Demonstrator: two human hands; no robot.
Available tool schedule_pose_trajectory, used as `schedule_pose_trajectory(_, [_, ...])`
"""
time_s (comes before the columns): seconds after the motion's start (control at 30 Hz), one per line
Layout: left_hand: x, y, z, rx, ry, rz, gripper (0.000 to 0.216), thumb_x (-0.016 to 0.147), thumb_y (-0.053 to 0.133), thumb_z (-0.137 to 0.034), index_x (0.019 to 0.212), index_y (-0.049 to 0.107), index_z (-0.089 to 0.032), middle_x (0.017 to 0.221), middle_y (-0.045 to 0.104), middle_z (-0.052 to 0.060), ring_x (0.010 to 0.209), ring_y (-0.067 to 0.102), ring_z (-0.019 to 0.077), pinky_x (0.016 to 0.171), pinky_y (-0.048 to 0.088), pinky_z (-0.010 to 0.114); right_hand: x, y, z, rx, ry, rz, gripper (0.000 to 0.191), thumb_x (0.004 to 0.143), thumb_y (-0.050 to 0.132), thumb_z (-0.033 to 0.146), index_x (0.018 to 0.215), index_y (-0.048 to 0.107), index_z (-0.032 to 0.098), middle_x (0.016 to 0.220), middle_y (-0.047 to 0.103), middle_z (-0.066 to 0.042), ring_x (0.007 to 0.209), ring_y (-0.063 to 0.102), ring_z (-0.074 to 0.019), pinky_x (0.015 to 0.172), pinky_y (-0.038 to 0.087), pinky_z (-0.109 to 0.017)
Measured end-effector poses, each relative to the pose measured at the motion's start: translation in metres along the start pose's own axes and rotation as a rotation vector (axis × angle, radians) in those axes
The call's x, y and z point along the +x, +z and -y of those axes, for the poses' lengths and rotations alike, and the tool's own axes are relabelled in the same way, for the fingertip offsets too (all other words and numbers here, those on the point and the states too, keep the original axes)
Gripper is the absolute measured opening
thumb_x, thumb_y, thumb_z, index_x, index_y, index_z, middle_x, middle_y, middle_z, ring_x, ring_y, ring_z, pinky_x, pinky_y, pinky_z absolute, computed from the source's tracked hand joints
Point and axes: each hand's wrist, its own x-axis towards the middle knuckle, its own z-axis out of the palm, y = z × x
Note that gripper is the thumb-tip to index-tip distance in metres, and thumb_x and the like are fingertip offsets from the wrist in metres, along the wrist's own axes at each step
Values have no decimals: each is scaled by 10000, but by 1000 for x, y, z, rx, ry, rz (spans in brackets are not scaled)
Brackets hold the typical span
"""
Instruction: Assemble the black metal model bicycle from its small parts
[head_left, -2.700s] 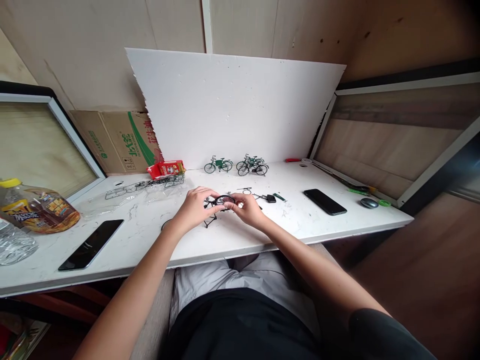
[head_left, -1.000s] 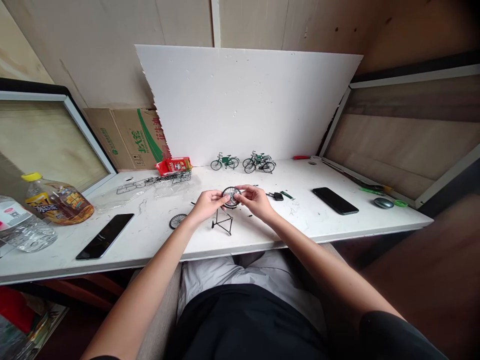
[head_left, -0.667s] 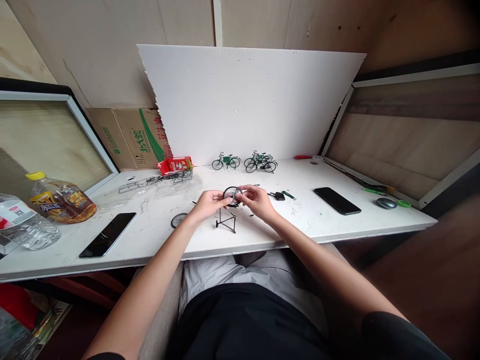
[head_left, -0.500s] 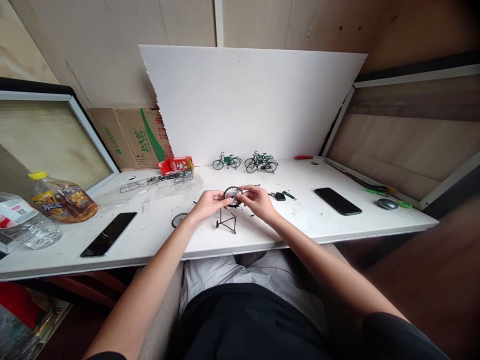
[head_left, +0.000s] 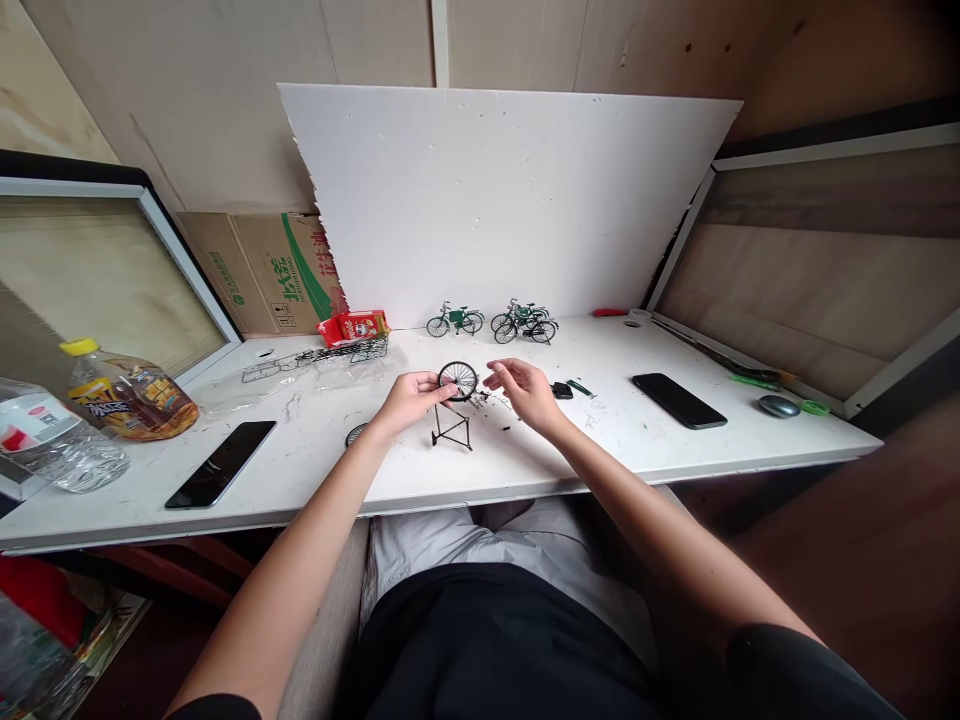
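Between the thumb and fingers of my left hand (head_left: 411,400) is a small black spoked wheel (head_left: 457,382), held upright near its hub. Just below it is a thin black toy bicycle frame (head_left: 452,430); I cannot tell how firmly the two are joined. My right hand (head_left: 521,392) is to the right of the wheel, apart from it, with fingers bent and slightly spread. Nothing shows in its fingertips. A second spoked wheel (head_left: 355,434) lies on the table, partly hidden by my left wrist. Small dark parts (head_left: 506,428) lie beneath my right hand.
Green toy bicycles (head_left: 455,320) stand at the back by a white board (head_left: 510,200). Black part runners (head_left: 322,357) and a red packet (head_left: 352,328) lie at left. Phones (head_left: 221,465) (head_left: 679,400) lie on both sides. Bottles (head_left: 135,395) stand far left, a mouse (head_left: 778,406) right.
My right hand has let go of the wheel and moved a little to the right. My left hand still holds the wheel, which has turned slightly and shows more fully.
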Motion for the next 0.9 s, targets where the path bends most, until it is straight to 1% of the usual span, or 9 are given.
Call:
schedule_pose_trajectory(0.07, [2, -5, 6, -52, -13, -56, 438, 728, 929, -478, 980, 797, -146, 1072, 802, 138, 976, 727, 255, 948, 522, 386, 1, -5, -7, -149, -5, 37, 354, 1043, 579, 443, 1129, 765, 155, 1077, 813, -146, 967, 770, -253, 853, 594, -371])
schedule_pose_trajectory(0.13, [5, -10, 11, -125, -42, -99, 467, 695, 952, -470, 993, 791, -147, 1095, 793, 132, 950, 721, 237, 941, 523, 380, 0, -6, -15, -336, -38, 138, 254, 1010, 609, 326, 1055, 799, 165, 1092, 817, -142, 951, 756, -260, 869, 574, -384])
schedule_pose_trajectory(0.23, [7, -15, 19, -216, -77, -133, 484, 659, 975, -446, 993, 789, -149, 1085, 786, 110, 908, 708, 207, 921, 523, 359, -5, 0, -23, -540, -109, 239, 162, 940, 670, 228, 955, 826, 187, 965, 819, -122, 896, 714, -271, 903, 540, -413])
schedule_pose_trajectory(0.3, [10, -18, 24, -242, -88, -136, 462, 665, 972, -445, 968, 796, -144, 1037, 789, 100, 895, 704, 198, 908, 518, 343, -8, 7, -26, -632, -127, 207, 134, 923, 699, 229, 895, 826, 198, 882, 800, -124, 911, 681, -295, 900, 518, -426])
schedule_pose_trajectory(0.4, [13, -19, 32, -250, -98, -145, 446, 669, 968, -455, 934, 806, -134, 981, 795, 100, 885, 705, 197, 883, 507, 327, -9, 19, -29, -749, -88, 132, 170, 932, 719, 289, 813, 799, 199, 855, 771, -157, 982, 634, -341, 857, 482, -428])
schedule_pose_trajectory(0.5, [15, -16, 39, -261, -104, -142, 445, 672, 967, -463, 931, 810, -138, 982, 801, 103, 890, 708, 198, 870, 503, 319, -6, 27, -31, -839, -62, 112, 202, 951, 702, 292, 788, 760, 189, 863, 754, -178, 983, 611, -347, 845, 455, -429])
schedule_pose_trajectory(0.6, [15, -13, 42, -265, -119, -119, 446, 703, 946, -486, 954, 812, -143, 1016, 806, 114, 908, 712, 202, 841, 503, 309, -3, 28, -34, -916, -90, 155, 217, 984, 656, 268, 801, 735, 185, 878, 750, -186, 982, 605, -344, 855, 445, -426])
schedule_pose_trajectory(0.77, [14, -9, 39, -302, -167, -141, 441, 688, 953, -458, 942, 795, -134, 1015, 806, 128, 904, 721, 212, 805, 514, 308, -8, 27, -34, -974, -129, 221, 225, 1037, 545, 239, 934, 720, 141, 1000, 732, -235, 1043, 568, -362, 924, 425, -446])
schedule_pose_trajectory(0.9, [13, -9, 37, -337, -189, -116, 426, 689, 959, -404, 962, 788, -126, 1036, 805, 129, 913, 732, 205, 858, 530, 315, -8, 24, -34, -887, -133, 140, 226, 1012, 439, 122, 988, 662, 137, 1031, 713, -207, 1008, 560, -316, 912, 414, -418])
